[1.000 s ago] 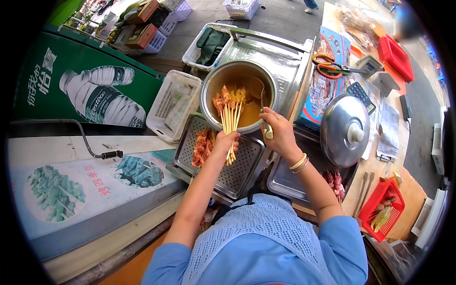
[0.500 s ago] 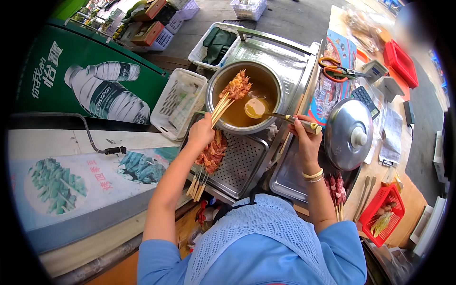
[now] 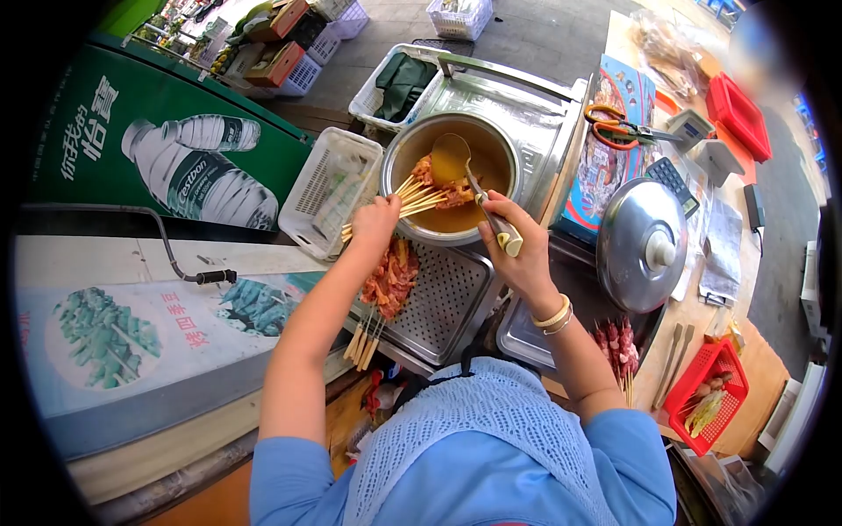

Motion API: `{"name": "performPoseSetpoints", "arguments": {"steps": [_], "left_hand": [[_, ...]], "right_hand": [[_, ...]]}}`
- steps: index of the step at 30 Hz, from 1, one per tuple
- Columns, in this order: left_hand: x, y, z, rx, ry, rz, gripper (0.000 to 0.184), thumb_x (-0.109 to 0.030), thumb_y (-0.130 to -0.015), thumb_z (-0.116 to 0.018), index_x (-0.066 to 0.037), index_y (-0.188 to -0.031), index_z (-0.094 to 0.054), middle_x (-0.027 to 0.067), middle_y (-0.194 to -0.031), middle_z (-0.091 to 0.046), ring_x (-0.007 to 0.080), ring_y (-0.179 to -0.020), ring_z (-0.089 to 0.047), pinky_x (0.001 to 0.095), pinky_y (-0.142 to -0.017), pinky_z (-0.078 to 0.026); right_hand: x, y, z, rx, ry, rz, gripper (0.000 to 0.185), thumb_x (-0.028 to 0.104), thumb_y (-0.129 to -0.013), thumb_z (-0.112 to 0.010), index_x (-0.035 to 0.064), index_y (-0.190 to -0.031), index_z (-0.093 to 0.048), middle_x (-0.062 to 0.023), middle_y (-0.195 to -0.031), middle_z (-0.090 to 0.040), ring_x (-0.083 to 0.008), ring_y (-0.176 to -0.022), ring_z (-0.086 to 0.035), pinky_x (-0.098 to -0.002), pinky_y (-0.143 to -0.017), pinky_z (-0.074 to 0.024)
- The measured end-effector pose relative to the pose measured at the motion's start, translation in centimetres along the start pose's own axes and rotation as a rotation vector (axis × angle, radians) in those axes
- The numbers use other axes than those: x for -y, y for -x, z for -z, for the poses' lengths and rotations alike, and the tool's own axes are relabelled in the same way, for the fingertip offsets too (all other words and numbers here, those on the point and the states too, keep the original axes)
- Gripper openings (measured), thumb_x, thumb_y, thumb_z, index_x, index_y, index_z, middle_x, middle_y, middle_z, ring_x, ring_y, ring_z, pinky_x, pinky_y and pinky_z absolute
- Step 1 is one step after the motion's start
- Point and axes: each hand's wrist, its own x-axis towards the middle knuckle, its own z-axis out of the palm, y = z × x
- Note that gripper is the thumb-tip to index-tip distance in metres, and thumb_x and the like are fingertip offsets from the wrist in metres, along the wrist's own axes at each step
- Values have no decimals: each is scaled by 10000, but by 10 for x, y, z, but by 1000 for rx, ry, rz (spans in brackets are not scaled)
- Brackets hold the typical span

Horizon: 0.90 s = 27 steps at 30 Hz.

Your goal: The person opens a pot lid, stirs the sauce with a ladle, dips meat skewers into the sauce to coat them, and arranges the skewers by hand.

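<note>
Meat skewers (image 3: pixel 421 197) bunched over the pot (image 3: pixel 398 160), ladle bowl (image 3: pixel 451 158) right beside them.
My left hand (image 3: pixel 375 224) is closed around the sticks, their meat ends inside the pot; my right hand (image 3: pixel 519 254) grips the ladle's handle. If my left grip loosens, the fanned sticks could slide into the brown liquid; a quick tilt of the ladle could slop it over the rim, and the ladle could knock meat loose. My left fingers, near the hot-looking metal, could touch it. The pot's near edge sits close to the perforated tray (image 3: pixel 456 285), where more skewers (image 3: pixel 391 277) lie; the white basket (image 3: pixel 305 186) limits my left side. On my right, there is some elbow room before the leaning lid (image 3: pixel 638 250).
</note>
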Motion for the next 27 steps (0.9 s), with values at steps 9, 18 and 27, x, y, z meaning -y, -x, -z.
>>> {"name": "performPoseSetpoints", "arguments": {"steps": [9, 18, 27], "left_hand": [[4, 0, -5, 182, 103, 106, 317, -89, -749, -584, -90, -1036, -450, 122, -796, -625, 275, -681, -649, 348, -540, -513], [9, -8, 10, 482, 421, 302, 304, -98, -725, -565, -41, -1022, -529, 175, -920, -647, 320, -854, -635, 407, -731, -495], [7, -5, 6, 446, 475, 322, 273, -89, -727, -553, -22, -991, -539, 193, -944, -636, 338, -889, -620, 425, -763, -488]], "right_hand": [[-57, 5, -16, -24, 228, -14, 237, 57, -773, -603, 48, -1008, -575, -231, -1118, -566, -365, -1016, -563, -391, -834, -464], [-88, 23, -9, 20, 303, -27, 258, 24, -753, -595, 48, -1008, -571, -230, -1130, -559, -370, -1020, -554, -389, -829, -467], [-98, 20, -11, -52, 230, -31, 229, 41, -772, -598, 46, -1001, -579, -235, -1122, -564, -367, -1024, -558, -389, -842, -466]]}}
